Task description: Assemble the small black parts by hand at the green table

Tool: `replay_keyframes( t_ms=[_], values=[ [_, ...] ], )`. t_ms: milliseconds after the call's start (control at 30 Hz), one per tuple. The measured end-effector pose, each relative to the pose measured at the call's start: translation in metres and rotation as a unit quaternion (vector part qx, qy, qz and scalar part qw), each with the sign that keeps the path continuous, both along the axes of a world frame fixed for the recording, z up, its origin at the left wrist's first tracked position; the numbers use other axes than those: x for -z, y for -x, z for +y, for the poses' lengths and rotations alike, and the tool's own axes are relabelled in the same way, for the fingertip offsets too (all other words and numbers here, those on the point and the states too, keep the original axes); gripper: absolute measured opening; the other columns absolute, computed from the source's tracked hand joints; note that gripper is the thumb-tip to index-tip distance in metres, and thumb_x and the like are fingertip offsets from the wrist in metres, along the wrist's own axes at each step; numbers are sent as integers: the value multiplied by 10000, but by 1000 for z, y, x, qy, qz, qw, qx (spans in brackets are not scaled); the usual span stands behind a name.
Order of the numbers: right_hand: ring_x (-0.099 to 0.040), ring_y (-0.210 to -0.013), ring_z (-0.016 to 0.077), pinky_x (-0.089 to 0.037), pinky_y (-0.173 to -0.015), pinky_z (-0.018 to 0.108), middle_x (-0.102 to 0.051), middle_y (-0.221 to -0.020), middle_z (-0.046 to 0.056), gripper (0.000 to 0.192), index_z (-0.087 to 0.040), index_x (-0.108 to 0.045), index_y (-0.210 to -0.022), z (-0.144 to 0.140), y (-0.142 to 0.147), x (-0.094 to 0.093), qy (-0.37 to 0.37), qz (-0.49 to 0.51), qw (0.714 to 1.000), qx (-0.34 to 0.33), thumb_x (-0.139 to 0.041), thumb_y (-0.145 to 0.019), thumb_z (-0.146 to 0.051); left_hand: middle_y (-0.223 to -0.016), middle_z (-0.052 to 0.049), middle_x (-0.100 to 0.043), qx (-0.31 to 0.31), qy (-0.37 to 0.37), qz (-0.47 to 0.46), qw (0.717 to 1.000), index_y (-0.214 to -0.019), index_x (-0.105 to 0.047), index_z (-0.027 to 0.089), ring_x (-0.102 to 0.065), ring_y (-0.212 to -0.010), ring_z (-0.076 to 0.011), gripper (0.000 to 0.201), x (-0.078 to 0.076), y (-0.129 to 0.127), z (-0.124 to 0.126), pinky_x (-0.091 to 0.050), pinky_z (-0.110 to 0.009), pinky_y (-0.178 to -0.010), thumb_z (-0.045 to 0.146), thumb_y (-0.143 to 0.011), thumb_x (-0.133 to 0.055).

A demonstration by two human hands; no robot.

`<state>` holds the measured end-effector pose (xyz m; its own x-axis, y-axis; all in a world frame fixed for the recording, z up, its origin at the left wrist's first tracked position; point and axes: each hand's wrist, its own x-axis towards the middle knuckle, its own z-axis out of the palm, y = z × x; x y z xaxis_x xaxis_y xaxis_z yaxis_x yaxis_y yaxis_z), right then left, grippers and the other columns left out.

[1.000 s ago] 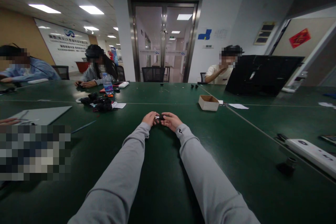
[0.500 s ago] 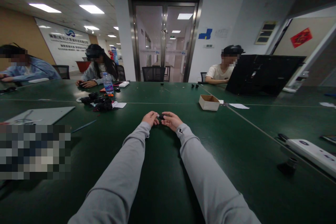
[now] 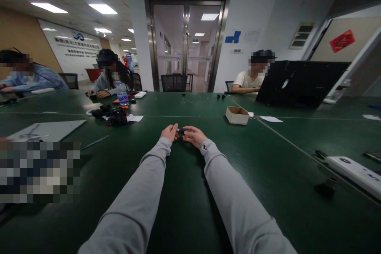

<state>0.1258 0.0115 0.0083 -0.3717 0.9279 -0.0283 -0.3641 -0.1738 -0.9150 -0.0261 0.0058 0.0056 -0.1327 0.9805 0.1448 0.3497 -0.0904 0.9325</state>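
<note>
A long dark green table [image 3: 268, 174] fills an office room, with glass double doors [image 3: 186, 43] at the far end and other people seated along the far and left sides. Out in the middle of the table, well ahead of the viewer, both arms in grey sleeves [image 3: 143, 190] reach forward and the two hands meet over a small dark part [image 3: 181, 130]. The left hand [image 3: 169, 131] is curled, its fingertips pinching the left end of the part; the right hand [image 3: 194, 135] is half closed with the palm turned up, thumb and forefinger gripping the right end. Neither hand is spread open and neither is fully fisted. The part is held between them just above the table, and it is too small and dim to tell what it is or whether it is one piece or two being joined. As a judgement, the work looks to be mid-way: the part is in hand and being fitted or adjusted, not set down. A small open cardboard box [image 3: 237, 115] stands to the far right of the hands, well apart from them, and a heap of black parts [image 3: 111, 116] lies to the far left near a water bottle [image 3: 122, 94]. A white device [image 3: 354, 172] lies at the near right edge.
</note>
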Motion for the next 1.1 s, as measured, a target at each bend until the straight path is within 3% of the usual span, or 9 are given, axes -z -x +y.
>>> replay_keyframes(
  t_ms=[100,233,433,700,833,967,1033,1100],
  values=[
    [-616,-545,120,-525,-575,267,-620,-681,22,249,-135,-548,-885,1,0,1,3,-1,1000,2,-588,-676,-5,-652,-1,-599,38,-12,-49,998,-857,-536,178,-489,-421,-73,287,-1,0,-1,-352,-173,-379,435,-740,-484],
    [-618,-550,121,-525,-588,272,-618,-676,19,241,-136,-548,-889,1,0,1,2,-2,1000,4,-584,-686,-11,-591,9,-566,62,-33,-53,996,-804,-539,152,-465,-431,-63,233,1,0,0,-358,-165,-405,366,-713,-537],
    [-617,-558,120,-526,-579,264,-617,-690,22,235,-137,-547,-884,-3,-1,-2,5,3,1000,4,-578,-691,-8,-595,2,-562,49,-21,-55,997,-785,-544,148,-463,-438,-71,304,-1,2,-1,-348,-169,-384,440,-700,-544],
    [-597,-519,93,-516,-516,226,-577,-701,-21,300,-175,-468,-949,-20,8,-7,-34,-25,999,-26,-621,-703,-100,-679,6,-543,89,-41,-155,983,-885,-566,144,-450,-464,-50,424,-15,-1,-21,-371,-170,-399,459,-610,-639],
    [-600,-541,86,-520,-538,240,-569,-810,-10,544,-218,-359,-1136,-63,7,-12,-73,-58,989,-116,-659,-684,-176,-651,11,-540,149,-2,-160,976,-857,-533,141,-438,-413,-40,418,-25,8,-56,-367,-168,-382,474,-621,-622],
    [-606,-618,93,-534,-596,300,-512,-1072,70,726,-283,-258,-1268,-126,-28,-35,-95,-159,960,-208,-668,-671,-241,-897,-63,-610,177,41,-91,979,-869,-527,172,-495,-416,-61,407,-37,51,-112,-395,-196,-369,475,-614,-621],
    [-599,-660,115,-530,-615,322,-516,-1092,94,624,-253,-361,-1239,-154,-61,-55,-128,-236,942,-200,-651,-688,-287,-898,-69,-625,142,77,-58,985,-873,-542,199,-511,-416,-83,395,-43,84,-141,-405,-213,-358,469,-599,-630],
    [-590,-707,141,-521,-672,349,-549,-1061,96,509,-246,-455,-1181,-179,-104,-77,-167,-308,929,-122,-624,-711,-342,-862,-65,-642,91,103,-32,990,-877,-562,227,-534,-436,-112,383,-49,118,-170,-433,-240,-373,462,-585,-641]
  ],
)
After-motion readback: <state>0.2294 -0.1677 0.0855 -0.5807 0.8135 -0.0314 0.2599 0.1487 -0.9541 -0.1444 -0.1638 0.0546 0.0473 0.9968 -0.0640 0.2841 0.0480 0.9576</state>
